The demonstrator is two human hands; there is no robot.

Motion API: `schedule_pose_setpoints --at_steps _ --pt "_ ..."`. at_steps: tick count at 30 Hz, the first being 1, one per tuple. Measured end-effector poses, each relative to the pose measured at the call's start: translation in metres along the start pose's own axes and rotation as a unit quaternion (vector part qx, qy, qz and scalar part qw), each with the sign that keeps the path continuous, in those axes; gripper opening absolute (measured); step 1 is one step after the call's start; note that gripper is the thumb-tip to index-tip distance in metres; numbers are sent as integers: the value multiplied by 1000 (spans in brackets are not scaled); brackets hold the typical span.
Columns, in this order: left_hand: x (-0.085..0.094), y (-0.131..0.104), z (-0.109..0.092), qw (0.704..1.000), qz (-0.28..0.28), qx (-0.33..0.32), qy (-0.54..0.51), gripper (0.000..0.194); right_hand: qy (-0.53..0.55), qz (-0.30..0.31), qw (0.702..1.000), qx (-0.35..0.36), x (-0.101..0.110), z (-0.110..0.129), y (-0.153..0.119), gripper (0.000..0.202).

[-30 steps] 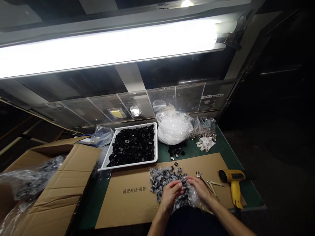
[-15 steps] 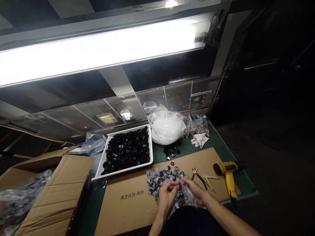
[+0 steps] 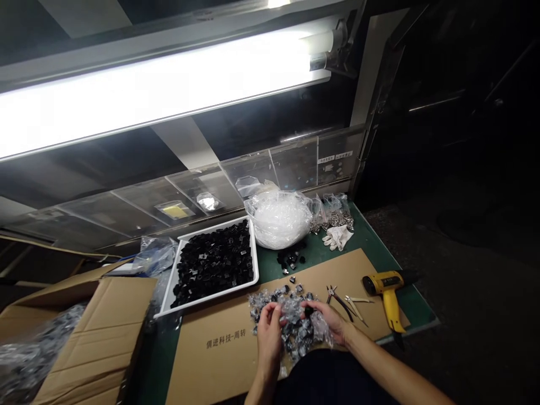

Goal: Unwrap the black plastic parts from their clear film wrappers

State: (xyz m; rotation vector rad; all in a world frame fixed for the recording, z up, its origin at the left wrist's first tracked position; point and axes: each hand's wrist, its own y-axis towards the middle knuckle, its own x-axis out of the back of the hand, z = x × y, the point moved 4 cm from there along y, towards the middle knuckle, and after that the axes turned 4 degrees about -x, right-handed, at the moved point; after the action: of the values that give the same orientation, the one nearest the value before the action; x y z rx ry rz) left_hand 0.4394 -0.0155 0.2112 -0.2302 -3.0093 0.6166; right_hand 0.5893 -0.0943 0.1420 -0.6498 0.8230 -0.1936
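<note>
Over a pile of small dark parts in clear plastic wrap (image 3: 299,337), both hands are held a short way apart. My left hand (image 3: 270,326) is pinched at the pile's left side; whatever its fingertips grip is too small to make out. Between the fingers of my right hand (image 3: 327,320) is a small black part (image 3: 309,311), with clear plastic around the palm. The pile lies on a flat cardboard sheet (image 3: 223,360).
A white tray (image 3: 256,264) of black parts stands behind left, beside a large clear bag (image 3: 280,219). Pliers (image 3: 340,301), cutters (image 3: 358,301) and a yellow heat gun (image 3: 390,298) lie right. An open carton (image 3: 97,332) is at left.
My hands have moved apart, the left one shifting left. A black part now shows in my right hand. The whole view has shifted slightly.
</note>
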Motion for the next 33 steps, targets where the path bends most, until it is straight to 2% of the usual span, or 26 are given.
schedule_pose_setpoints --at_steps 3,5,8,9,11,14,16,18,21,23,25,28,33 --pt "5 9 44 985 -34 139 -99 19 -110 -86 983 123 -6 14 -7 38" --pt "-2 9 67 955 0 224 -193 16 -229 -82 949 199 -24 23 -19 35" --pt "-16 3 80 902 80 288 -311 9 -402 -20 875 270 -55 34 -38 35" --pt "-19 1 80 890 93 299 -331 10 -434 -17 855 282 -61 36 -42 34" --pt "-22 -3 79 883 97 317 -333 12 -461 -62 835 296 -61 40 -46 30" --pt "-22 -5 77 897 104 310 -297 20 -465 -162 827 272 -42 35 -37 36" --pt "-23 -5 79 912 120 288 -266 23 -476 -170 830 237 -28 21 -27 41" --pt "-24 -6 84 923 144 279 -222 24 -486 -164 833 210 -14 8 -16 32" --pt "-20 -6 97 933 152 282 -163 30 -492 -195 825 196 6 0 3 33" --pt "-11 -7 107 939 118 289 -146 37 -510 -233 808 183 18 5 21 30" --pt "0 -8 114 940 87 296 -145 40 -561 -257 775 138 27 13 45 22" --pt "20 -14 121 938 45 303 -160 38 -629 -253 732 63 34 22 87 29" --pt "50 -35 130 925 -39 331 -181 38 -638 -223 737 10 36 21 134 27"
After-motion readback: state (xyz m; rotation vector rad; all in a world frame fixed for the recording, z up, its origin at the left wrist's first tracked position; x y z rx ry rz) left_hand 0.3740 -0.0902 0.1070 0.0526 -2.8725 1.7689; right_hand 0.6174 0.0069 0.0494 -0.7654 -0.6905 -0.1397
